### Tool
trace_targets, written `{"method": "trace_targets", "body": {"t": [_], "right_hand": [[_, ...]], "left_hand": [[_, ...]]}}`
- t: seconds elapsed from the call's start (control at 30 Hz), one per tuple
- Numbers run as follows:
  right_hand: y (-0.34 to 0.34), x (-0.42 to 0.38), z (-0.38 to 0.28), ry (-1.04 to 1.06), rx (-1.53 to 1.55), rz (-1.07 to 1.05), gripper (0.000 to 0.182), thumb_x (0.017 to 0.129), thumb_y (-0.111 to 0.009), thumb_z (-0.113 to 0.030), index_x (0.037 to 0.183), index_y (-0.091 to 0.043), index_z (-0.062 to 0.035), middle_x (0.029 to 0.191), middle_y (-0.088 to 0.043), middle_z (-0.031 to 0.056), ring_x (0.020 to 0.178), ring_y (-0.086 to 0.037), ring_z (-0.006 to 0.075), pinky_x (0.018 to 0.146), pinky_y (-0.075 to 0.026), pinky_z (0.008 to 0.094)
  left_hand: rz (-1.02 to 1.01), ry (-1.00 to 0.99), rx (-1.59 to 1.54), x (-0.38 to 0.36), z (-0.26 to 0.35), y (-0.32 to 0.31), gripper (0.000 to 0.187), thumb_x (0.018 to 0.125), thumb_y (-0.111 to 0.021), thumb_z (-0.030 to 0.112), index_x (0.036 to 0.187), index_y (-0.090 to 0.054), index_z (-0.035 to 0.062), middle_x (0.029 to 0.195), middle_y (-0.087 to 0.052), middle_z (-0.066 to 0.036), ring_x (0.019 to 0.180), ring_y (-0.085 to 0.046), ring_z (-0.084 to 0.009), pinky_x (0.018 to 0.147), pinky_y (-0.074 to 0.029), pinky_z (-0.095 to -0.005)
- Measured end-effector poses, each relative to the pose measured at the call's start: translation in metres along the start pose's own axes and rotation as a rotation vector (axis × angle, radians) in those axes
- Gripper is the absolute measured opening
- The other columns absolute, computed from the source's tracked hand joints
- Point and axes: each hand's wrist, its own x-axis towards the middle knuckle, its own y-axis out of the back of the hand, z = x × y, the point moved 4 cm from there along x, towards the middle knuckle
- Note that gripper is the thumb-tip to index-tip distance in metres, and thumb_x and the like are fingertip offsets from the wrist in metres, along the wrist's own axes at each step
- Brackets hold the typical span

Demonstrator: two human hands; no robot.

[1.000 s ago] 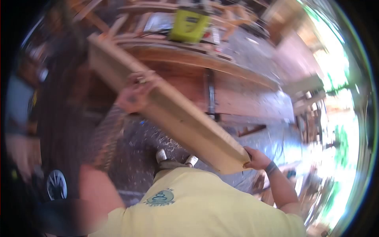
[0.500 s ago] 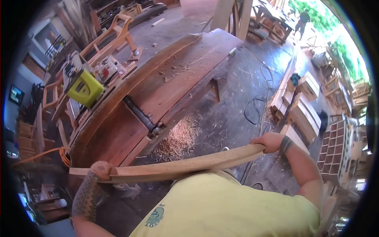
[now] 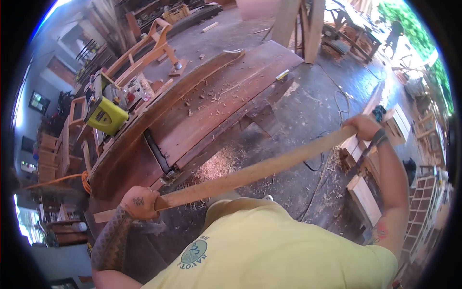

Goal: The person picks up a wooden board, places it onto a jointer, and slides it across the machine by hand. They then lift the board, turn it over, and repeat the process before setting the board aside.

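A long pale wooden board point(image 3: 255, 174) spans the view in front of my body, tilted with its right end farther away. My left hand point(image 3: 139, 202) is closed around it near its left end, whose tip sticks out past the wrist. At the far right end, my right hand point(image 3: 364, 127) grips the board. Just beyond the board stands a long reddish-brown wooden machine table point(image 3: 226, 101) with a raised curved side rail point(image 3: 173, 94). A dark slot point(image 3: 158, 151) crosses the table, nearest to my left hand.
Wood shavings point(image 3: 219, 164) lie on the floor beside the table. A lime-green machine point(image 3: 108, 115) and a wooden frame point(image 3: 161, 45) stand to the left. Stacked timber point(image 3: 363, 197) and a white lattice rack point(image 3: 423, 207) are at right. Cables point(image 3: 315, 166) cross the floor; another person point(image 3: 394, 33) is far back.
The board's right end has swung up and away, with my right hand moving forward and right. My left hand has shifted slightly right. Both hands keep their grip, and the view has turned a little.
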Motion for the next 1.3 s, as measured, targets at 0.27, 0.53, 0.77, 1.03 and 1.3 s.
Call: {"method": "trace_targets", "body": {"t": [0.27, 0.53, 0.77, 1.03, 1.3], "right_hand": [[0.148, 0.172, 0.052, -0.010, -0.176, -0.088, 0.060, 0.062, -0.089, 0.005, 0.120, -0.083, -0.0125, 0.108, -0.083, 0.0166, 0.106, -0.078, 0.0404, 0.095, -0.062, 0.0496], [0.223, 0.361, 0.133, 0.070, -0.177, -0.089, 0.068, 0.063, -0.091, 0.006, 0.127, -0.083, -0.0151, 0.114, -0.083, 0.0173, 0.109, -0.079, 0.0395, 0.099, -0.062, 0.0484], [0.260, 0.520, 0.196, 0.159, -0.191, -0.013, 0.075, 0.063, -0.092, 0.009, 0.133, -0.082, -0.0159, 0.120, -0.084, 0.0153, 0.113, -0.079, 0.0373, 0.100, -0.063, 0.0464], [0.215, 0.723, 0.307, 0.418, -0.271, -0.038, 0.073, 0.064, -0.091, 0.003, 0.134, -0.082, -0.0161, 0.119, -0.084, 0.0163, 0.112, -0.079, 0.0392, 0.098, -0.063, 0.0485], [0.137, 0.795, 0.442, 0.543, -0.057, 0.280, 0.044, 0.083, -0.072, 0.001, 0.123, -0.082, -0.0153, 0.124, -0.079, 0.0164, 0.124, -0.071, 0.0411, 0.108, -0.056, 0.0533]], "left_hand": [[-0.010, 0.050, -0.142, 0.072, 0.020, 0.064, 0.049, 0.068, -0.089, 0.047, 0.092, -0.083, 0.0047, 0.086, -0.079, -0.022, 0.087, -0.080, -0.0410, 0.085, -0.064, -0.0509], [0.093, 0.107, -0.202, 0.195, 0.001, 0.113, 0.051, 0.068, -0.088, 0.048, 0.091, -0.082, 0.0036, 0.082, -0.077, -0.022, 0.082, -0.078, -0.0424, 0.083, -0.064, -0.0506], [0.160, 0.213, -0.232, 0.295, -0.011, 0.163, 0.046, 0.066, -0.088, 0.043, 0.090, -0.083, 0.0041, 0.082, -0.078, -0.021, 0.085, -0.078, -0.0413, 0.086, -0.063, -0.0501], [0.120, 0.373, -0.331, 0.442, -0.002, 0.196, 0.046, 0.069, -0.089, 0.041, 0.098, -0.083, 0.0059, 0.092, -0.081, -0.021, 0.093, -0.079, -0.0411, 0.090, -0.063, -0.0500], [0.218, 0.592, -0.295, 0.550, 0.067, 0.204, 0.046, 0.071, -0.087, 0.036, 0.107, -0.079, 0.0080, 0.101, -0.081, -0.019, 0.104, -0.078, -0.0403, 0.092, -0.062, -0.0521]]}}
